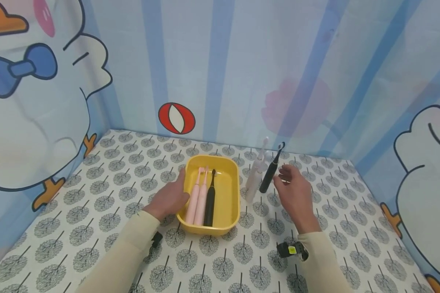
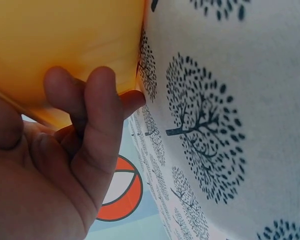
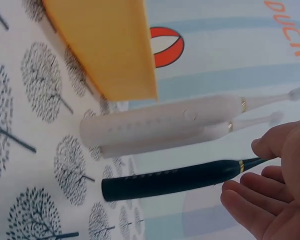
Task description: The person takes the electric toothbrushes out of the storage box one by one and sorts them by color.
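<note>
My left hand (image 1: 170, 196) grips the left rim of a yellow plastic basket (image 1: 228, 228), thumb over the edge; in the left wrist view the fingers (image 2: 101, 107) lie against its outer wall. Inside lie two pink electric toothbrushes (image 1: 192, 203) side by side and a black one (image 1: 210, 203). Right of the basket, two white electric toothbrushes (image 3: 155, 122) and another black electric toothbrush (image 3: 175, 181) stand upright on the cloth. Close beside that black brush is my right hand (image 1: 296, 193), thumb and fingers apart around its neck; they do not appear closed on it.
A white cloth with a tree print (image 1: 106, 195) covers the table. Behind it hangs a blue-striped cartoon curtain (image 1: 190, 61) that also rises at both sides. A black wrist strap (image 1: 293, 249) with a camera sits at the right cuff.
</note>
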Demonstrator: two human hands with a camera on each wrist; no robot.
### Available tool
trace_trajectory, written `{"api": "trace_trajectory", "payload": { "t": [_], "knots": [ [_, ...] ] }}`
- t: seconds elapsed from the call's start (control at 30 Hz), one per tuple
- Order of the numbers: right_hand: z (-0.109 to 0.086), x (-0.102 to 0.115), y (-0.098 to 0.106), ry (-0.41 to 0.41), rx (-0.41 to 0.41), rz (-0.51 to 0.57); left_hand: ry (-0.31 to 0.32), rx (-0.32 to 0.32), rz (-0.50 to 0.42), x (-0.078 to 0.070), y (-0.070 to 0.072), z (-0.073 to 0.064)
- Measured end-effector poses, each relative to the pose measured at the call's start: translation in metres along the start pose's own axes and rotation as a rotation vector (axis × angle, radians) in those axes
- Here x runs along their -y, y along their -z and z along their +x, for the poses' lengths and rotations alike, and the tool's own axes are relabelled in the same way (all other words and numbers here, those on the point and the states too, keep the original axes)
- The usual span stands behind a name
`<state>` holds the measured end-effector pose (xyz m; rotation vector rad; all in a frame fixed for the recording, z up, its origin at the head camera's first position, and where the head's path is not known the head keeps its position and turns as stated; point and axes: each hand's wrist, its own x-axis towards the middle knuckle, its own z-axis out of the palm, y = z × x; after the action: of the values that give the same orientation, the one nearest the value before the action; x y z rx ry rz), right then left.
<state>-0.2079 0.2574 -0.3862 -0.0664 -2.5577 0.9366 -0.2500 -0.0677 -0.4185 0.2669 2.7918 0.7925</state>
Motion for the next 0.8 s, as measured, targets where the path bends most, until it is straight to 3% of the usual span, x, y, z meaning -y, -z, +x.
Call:
{"api": "trace_trajectory", "payload": {
  "t": [0.27, 0.47, 0.8],
  "knots": [
    [-0.010, 0.022, 0.007, 0.035, -0.036, 0.046, 0.002, 0.004, -0.006, 0.001, 0.000, 0.001],
    [-0.016, 0.038, 0.007, 0.108, -0.053, 0.050, -0.002, 0.002, -0.012, 0.001, 0.001, 0.000],
    [-0.024, 0.063, -0.005, 0.173, 0.009, 0.092, 0.003, 0.010, -0.028, 0.001, 0.000, 0.000]
  ]
}}
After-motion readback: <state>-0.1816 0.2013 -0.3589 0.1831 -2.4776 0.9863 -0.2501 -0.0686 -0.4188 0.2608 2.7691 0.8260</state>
